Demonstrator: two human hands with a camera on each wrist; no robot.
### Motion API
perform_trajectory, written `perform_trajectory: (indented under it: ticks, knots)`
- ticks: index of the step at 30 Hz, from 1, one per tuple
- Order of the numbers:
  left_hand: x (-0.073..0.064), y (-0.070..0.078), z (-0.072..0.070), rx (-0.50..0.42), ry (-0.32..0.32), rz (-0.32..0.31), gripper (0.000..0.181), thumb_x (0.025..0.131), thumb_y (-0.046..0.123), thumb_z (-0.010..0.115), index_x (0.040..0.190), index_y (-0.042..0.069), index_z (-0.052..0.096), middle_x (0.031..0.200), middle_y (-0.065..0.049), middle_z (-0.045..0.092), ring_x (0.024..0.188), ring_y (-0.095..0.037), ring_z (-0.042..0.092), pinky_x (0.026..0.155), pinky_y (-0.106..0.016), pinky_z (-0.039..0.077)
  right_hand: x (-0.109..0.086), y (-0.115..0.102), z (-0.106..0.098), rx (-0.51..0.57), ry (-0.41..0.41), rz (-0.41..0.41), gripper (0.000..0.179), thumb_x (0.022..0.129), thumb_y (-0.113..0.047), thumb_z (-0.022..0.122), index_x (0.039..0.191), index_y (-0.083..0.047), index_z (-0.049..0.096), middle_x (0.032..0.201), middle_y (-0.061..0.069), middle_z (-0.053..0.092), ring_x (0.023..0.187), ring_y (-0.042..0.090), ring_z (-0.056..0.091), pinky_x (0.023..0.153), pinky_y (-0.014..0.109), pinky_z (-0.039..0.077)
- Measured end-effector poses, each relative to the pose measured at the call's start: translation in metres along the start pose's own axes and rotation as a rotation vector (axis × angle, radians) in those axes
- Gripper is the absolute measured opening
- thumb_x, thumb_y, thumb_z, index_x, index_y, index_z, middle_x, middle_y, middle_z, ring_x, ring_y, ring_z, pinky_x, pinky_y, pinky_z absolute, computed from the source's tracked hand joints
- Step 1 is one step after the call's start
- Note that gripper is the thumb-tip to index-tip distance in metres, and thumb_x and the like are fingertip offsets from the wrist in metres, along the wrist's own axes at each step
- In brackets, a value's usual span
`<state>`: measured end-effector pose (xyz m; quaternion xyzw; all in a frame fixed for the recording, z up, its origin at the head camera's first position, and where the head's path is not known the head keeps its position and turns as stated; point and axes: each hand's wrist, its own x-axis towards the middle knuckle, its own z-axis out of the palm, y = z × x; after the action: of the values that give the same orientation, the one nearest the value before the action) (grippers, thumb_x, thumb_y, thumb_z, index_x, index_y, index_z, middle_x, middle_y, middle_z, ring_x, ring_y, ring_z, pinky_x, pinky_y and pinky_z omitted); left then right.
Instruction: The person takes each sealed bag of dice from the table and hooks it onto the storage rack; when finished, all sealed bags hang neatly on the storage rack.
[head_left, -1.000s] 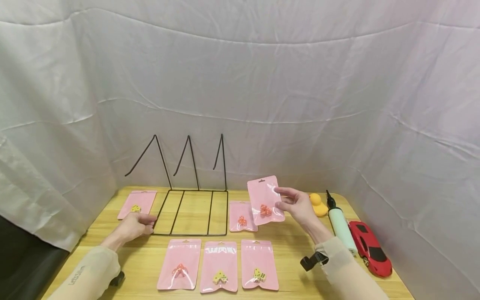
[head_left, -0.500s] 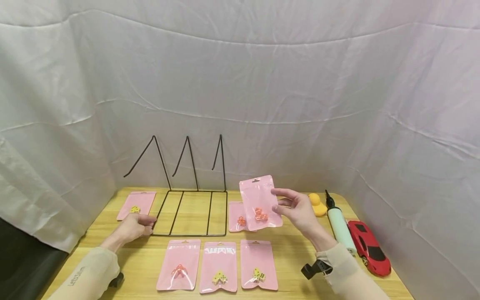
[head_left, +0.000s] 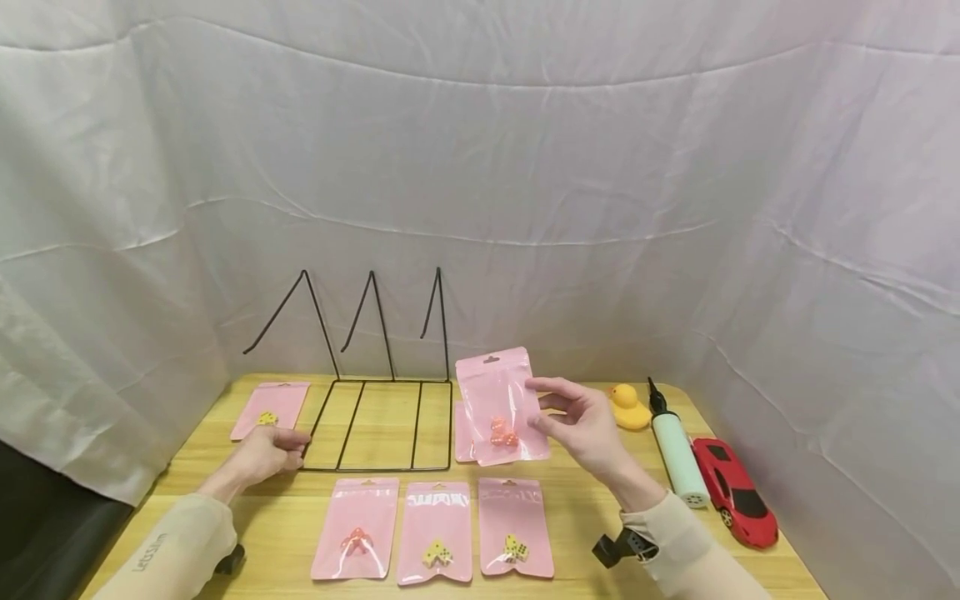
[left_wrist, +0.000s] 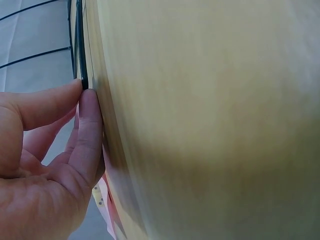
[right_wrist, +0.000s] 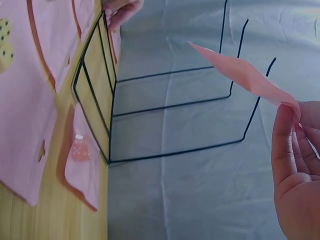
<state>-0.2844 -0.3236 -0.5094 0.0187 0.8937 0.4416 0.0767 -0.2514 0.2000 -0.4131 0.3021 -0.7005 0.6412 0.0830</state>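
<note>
Curtain: pale fabric (head_left: pixel 480 167) is hanging in folds behind the work.
Table: the wooden top (head_left: pixel 581 512) is carrying everything here.
Rack: the black wire rack (head_left: pixel 392 381) is standing at the table's back, its three arms rising and bending forward; no bag is hanging on them.
Pump and car: a pale green pump (head_left: pixel 679 458) and a red toy car (head_left: pixel 735 492) are lying side by side at the right.
Left hand: thumb and fingertips of the left hand (head_left: pixel 258 457) are closing on the wire at the rack's front left corner.
Right hand: the right hand (head_left: pixel 585 421) is pinching one side edge of a bag, thumb against fingers.
Raised bag: the pink bag (head_left: pixel 491 392) is hovering right of the rack, hole uppermost. It is probably weighing little, bending easily and feeling slick (the dice are likely pulling its bottom down), so the side edge near the top is seeming the best hold. Compared with the earlier frames, it is now sitting further left, nearer the rack, and covering most of the flat bag (head_left: pixel 462 433) behind it; the left hand is keeping its place.
Duck: a yellow duck (head_left: pixel 628 408) is resting beside the pump.
Dice: orange dice (head_left: pixel 502 432) are bunching low in the raised bag.
</note>
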Motion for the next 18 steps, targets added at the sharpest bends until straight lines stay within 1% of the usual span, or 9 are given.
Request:
perform_trajectory:
  ticks: [5,8,11,14,18]
  knots:
    - [0.0,0.001,-0.001,0.012,-0.002,-0.006,0.048,0.094,-0.006,0.077,0.14,-0.017,0.067,0.132,-0.036,0.074,0.116,-0.03,0.073,0.084,-0.018,0.061,0.002,-0.007,0.011,0.007,-0.022,-0.07,0.048,0.097,0.004,0.083,0.138,0.019,0.065,0.128,-0.014,0.079,0.104,0.008,0.078,0.089,0.025,0.069]
    - [0.0,0.0,-0.001,0.018,-0.002,-0.008,0.048,0.094,-0.006,0.077,0.14,-0.017,0.067,0.132,-0.036,0.074,0.117,-0.032,0.073,0.083,-0.018,0.061,0.005,-0.01,0.017,0.014,-0.02,-0.102,0.048,0.097,0.001,0.084,0.137,0.019,0.065,0.128,-0.014,0.08,0.104,0.008,0.079,0.088,0.025,0.069]
    - [0.0,0.0,-0.001,0.007,-0.004,-0.004,0.049,0.094,-0.007,0.077,0.14,-0.018,0.066,0.13,-0.036,0.074,0.115,-0.031,0.073,0.082,-0.017,0.061,0.008,-0.011,0.024,0.041,-0.015,-0.131,0.045,0.096,0.009,0.081,0.136,0.021,0.064,0.126,-0.014,0.08,0.103,0.005,0.079,0.087,0.024,0.069]
    - [0.0,0.0,0.0,-0.003,-0.007,0.001,0.048,0.094,-0.008,0.076,0.139,-0.02,0.065,0.128,-0.037,0.074,0.112,-0.028,0.073,0.08,-0.017,0.061,0.01,-0.01,0.031,0.077,-0.021,-0.175,0.044,0.094,0.018,0.076,0.135,0.022,0.063,0.125,-0.013,0.08,0.101,0.002,0.078,0.085,0.024,0.069]
    - [0.0,0.001,0.0,-0.019,-0.01,0.003,0.048,0.094,-0.009,0.075,0.139,-0.021,0.065,0.127,-0.037,0.074,0.107,-0.022,0.072,0.079,-0.016,0.061,0.012,-0.011,0.04,0.108,-0.036,-0.221,0.044,0.092,0.022,0.074,0.135,0.022,0.063,0.124,-0.011,0.079,0.1,0.002,0.078,0.084,0.024,0.069]
